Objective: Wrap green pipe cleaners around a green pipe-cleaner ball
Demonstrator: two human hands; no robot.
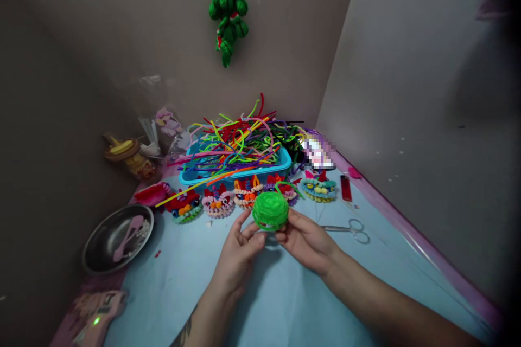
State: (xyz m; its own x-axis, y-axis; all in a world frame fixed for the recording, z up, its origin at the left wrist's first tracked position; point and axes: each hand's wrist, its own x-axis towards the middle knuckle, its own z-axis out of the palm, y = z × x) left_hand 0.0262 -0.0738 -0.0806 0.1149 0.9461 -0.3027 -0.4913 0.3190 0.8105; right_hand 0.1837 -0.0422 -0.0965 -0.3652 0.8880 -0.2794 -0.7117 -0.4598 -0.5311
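Between my two hands, above the blue tabletop, is a bright green pipe-cleaner ball (270, 209), wound in rounds into a dome. A loose green end sticks up from its top and bends to the right. My left hand (241, 246) grips its lower left side, thumb in front. On the right, the fingers of my right hand (308, 239) are closed on its lower right edge. Behind it stands a row of several colourful pipe-cleaner lion heads (217, 200). The underside of the ball is mostly hidden.
A blue basket (287, 158) heaped with pipe cleaners stands at the back. Scissors (345, 229) and a red lighter (345, 188) lie right. At left are a metal bowl (97, 238) and a pink glue gun (103, 317). Green pieces (228, 8) hang on the wall.
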